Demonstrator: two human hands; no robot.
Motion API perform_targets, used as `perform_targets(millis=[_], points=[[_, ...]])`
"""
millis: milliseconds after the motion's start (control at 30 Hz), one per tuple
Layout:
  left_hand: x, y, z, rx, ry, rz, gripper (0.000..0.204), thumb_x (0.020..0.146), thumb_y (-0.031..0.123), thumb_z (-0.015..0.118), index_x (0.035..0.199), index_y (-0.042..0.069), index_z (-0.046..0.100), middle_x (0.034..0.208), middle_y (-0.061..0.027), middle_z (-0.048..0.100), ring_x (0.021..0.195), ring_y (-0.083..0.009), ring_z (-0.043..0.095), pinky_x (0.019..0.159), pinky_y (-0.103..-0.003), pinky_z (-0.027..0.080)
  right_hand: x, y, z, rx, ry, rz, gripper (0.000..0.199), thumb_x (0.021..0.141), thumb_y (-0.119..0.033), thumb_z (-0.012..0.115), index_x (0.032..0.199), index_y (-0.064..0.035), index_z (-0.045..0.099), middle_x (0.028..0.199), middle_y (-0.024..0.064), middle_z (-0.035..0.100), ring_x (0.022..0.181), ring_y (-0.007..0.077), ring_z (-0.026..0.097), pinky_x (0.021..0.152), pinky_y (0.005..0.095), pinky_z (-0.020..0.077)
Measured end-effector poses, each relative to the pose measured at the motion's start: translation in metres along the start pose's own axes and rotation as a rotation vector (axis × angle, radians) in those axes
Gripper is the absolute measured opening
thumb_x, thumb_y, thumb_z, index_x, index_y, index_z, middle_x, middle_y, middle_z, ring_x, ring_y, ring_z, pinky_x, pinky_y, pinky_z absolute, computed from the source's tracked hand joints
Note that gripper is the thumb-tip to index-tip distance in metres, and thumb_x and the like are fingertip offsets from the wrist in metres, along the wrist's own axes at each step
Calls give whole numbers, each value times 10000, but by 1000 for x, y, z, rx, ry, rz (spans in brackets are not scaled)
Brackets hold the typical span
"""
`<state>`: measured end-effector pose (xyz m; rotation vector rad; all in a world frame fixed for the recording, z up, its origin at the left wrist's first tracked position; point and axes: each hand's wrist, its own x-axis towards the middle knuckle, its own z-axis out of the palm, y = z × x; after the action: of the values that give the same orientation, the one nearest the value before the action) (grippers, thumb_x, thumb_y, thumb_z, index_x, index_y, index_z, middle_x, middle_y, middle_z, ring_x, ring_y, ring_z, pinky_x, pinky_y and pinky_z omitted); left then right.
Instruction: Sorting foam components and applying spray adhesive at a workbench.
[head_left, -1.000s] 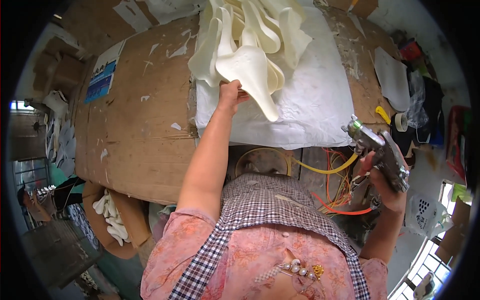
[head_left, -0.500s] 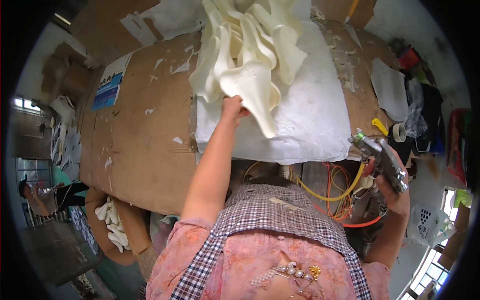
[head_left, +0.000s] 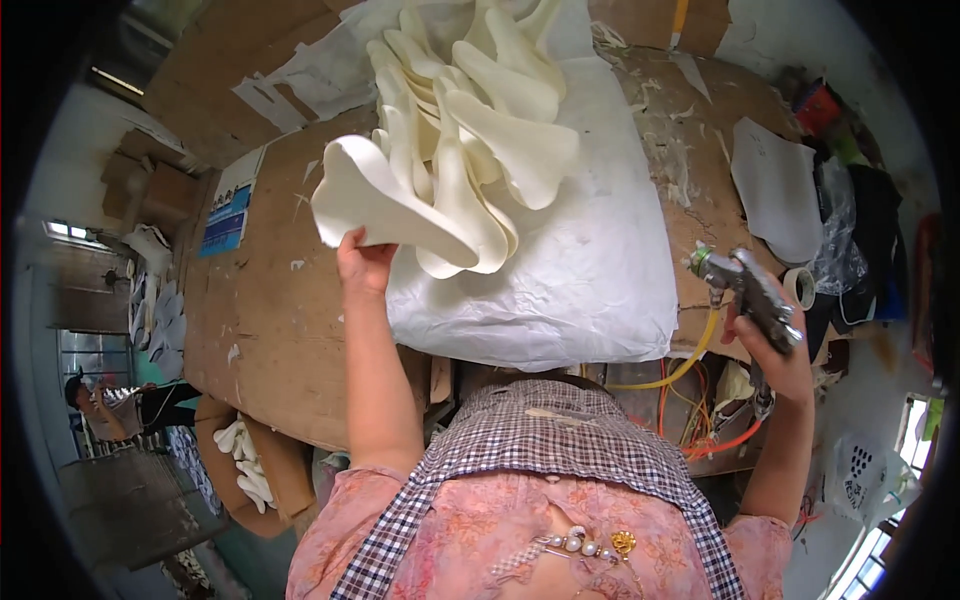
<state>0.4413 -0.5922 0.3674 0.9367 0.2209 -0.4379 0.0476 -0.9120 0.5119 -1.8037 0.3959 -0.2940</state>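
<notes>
A cream foam piece (head_left: 385, 205) is pinched at its lower edge by the left hand (head_left: 362, 262), lifted beside the pile of like pieces (head_left: 480, 130) on the white sheet (head_left: 590, 280). A metal spray gun (head_left: 750, 290) is gripped by the right hand (head_left: 775, 345).

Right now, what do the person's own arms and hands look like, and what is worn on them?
Both forearms are bare, and the left hand and right hand wear no gloves; I can make out no rings or watch. Short pink floral sleeves end near the elbows, under a checked apron in dark and white.
</notes>
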Motion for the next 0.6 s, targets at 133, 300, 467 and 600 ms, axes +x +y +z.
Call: perform_targets(millis=[133, 300, 467, 600], points=[[23, -44, 69, -133, -100, -40, 354, 811, 129, 496, 1152, 34, 494, 1119, -114, 566, 1035, -285, 539, 920, -454, 444, 7, 22, -13, 72, -25, 63, 488, 815, -55, 587, 1269, 29, 428, 862, 61, 566, 695, 111, 554, 654, 249, 471], [0, -151, 148, -80, -141, 28, 320, 801, 85, 506, 1112, 9, 529, 1026, -75, 596, 987, -217, 554, 886, -340, 449, 7, 29, -34, 236, 166, -104, 549, 816, -157, 605, 1284, 48, 404, 894, 108, 580, 785, 174, 572, 735, 310, 453], [-43, -185, 171, 320, -325, 115, 286, 785, 93, 511, 1045, -7, 578, 971, -43, 594, 930, -152, 530, 826, -282, 419, 3, 39, -54, 292, 216, -90, 566, 826, -206, 585, 1295, 45, 392, 914, 101, 576, 859, 186, 551, 814, 331, 421], [-47, -156, 165, 494, -336, 164, 253, 797, 129, 507, 995, 7, 606, 910, -23, 598, 842, -129, 534, 763, -276, 431, 0, 56, -57, 294, 190, 29, 552, 825, -184, 578, 1293, 43, 393, 918, 90, 571, 847, 181, 548, 802, 319, 429]])
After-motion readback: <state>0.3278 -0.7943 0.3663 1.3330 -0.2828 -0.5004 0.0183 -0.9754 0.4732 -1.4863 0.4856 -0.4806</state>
